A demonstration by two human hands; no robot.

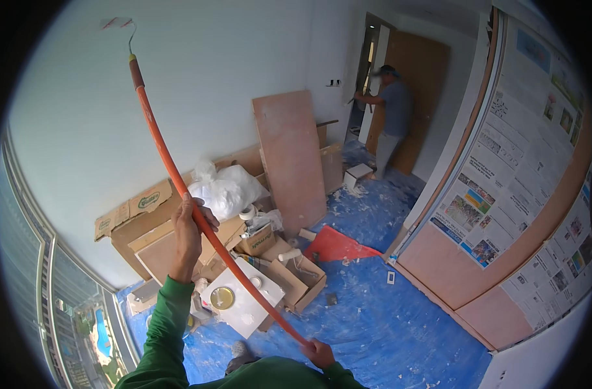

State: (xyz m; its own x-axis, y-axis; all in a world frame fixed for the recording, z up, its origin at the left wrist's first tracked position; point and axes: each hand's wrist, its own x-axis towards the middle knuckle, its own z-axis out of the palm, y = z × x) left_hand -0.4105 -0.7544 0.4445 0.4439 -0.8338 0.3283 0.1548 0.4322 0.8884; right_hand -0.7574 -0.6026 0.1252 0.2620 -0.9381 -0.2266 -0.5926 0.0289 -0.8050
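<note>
A long orange pole [158, 139] runs slantwise from the lower middle up to the upper left. At its far end, a bent wire frame carries a paint roller [118, 23], which appears to be at the pale wall [244, 52]. Partway up the pole, my left hand [191, 228] is wrapped round it, arm raised in a green sleeve. Low down near my body, my right hand [319, 353] grips the pole's bottom end.
Cardboard boxes [140, 206], a white plastic bag [228, 189] and a leaning board [291, 162] stand along the wall. A white board [234, 321] bears an open can [222, 298]. Blue sheeting [374, 311] covers the floor. A window [69, 292] is left; another person [393, 113] stands by the door.
</note>
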